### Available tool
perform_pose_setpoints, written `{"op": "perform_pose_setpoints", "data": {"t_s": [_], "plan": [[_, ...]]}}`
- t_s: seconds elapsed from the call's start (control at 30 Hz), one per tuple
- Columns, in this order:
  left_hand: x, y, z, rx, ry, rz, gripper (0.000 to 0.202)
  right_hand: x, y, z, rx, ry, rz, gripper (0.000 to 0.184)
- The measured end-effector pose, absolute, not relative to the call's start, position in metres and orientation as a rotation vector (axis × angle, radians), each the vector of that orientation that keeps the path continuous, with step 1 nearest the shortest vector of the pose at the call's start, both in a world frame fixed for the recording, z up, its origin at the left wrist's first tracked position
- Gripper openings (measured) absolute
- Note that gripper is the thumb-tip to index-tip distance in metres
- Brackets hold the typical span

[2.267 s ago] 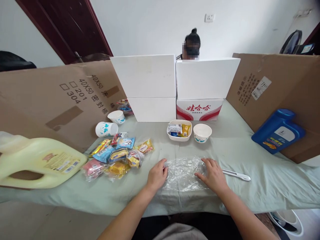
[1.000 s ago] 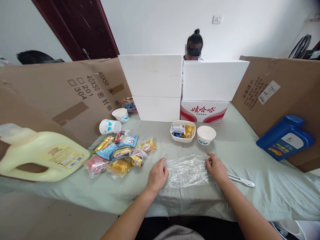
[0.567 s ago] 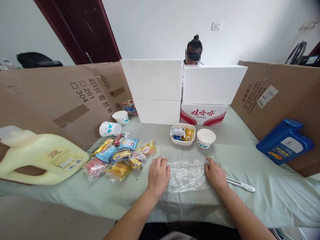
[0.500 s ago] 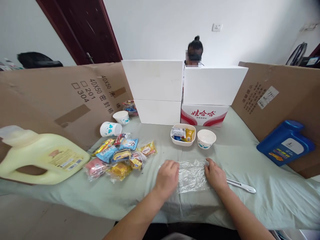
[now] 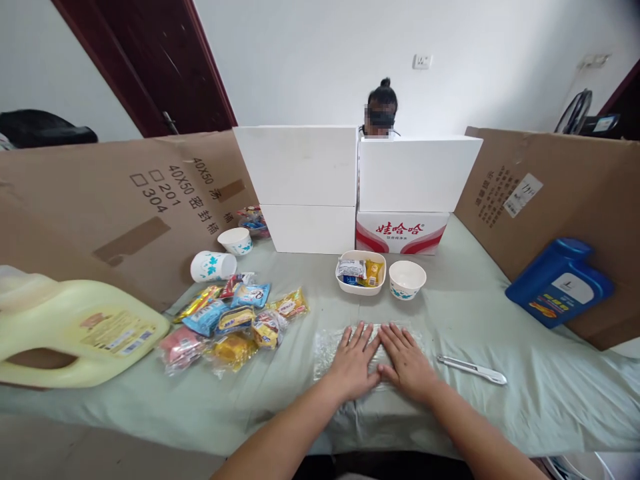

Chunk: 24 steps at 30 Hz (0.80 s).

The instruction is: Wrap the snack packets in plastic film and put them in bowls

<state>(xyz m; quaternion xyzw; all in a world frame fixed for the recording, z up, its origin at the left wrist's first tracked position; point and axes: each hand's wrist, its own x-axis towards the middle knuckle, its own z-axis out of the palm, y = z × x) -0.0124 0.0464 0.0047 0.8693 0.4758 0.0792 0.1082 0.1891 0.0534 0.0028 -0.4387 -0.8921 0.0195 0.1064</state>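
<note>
A crinkled clear plastic bag [image 5: 326,352] lies spread on the green cloth in front of me. Flat on its middle rests my left hand [image 5: 354,363], fingers stretched out. My right hand [image 5: 406,363] is also laid flat on the plastic, beside the left, with the thumbs close together. Much of the sheet is hidden under both palms. To the right of my right hand lies a white-handled utility knife [image 5: 473,369]. Beyond the hands stand a white tray [image 5: 361,291] with several wrapped snacks in it and a paper bowl [image 5: 407,280].
Several wrapped snacks [image 5: 235,320] are piled at left, near a tipped paper cup [image 5: 214,266] and another paper bowl [image 5: 235,241]. A large yellow jug [image 5: 85,333] and a blue bottle [image 5: 560,283] flank the table. White boxes [image 5: 307,167] stand behind; a person [image 5: 383,110] is beyond them.
My hands have moved from the plastic's two side edges to its middle and now lie flat, side by side. The view has shifted slightly.
</note>
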Motion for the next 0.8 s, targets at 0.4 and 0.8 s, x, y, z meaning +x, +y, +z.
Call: {"op": "perform_pose_setpoints", "data": {"t_s": [0.4,0.8], "plan": [[-0.113,0.006,0.012,2.641,1.489,0.559,0.04,0.212,0.009,-0.016,-1.322,-2.594,-0.046,0.088],[-0.125,-0.041,0.006,2.624,1.255,0.735,0.022,0.237,-0.047,-0.019,-1.24,-2.466,-0.105,0.045]]}}
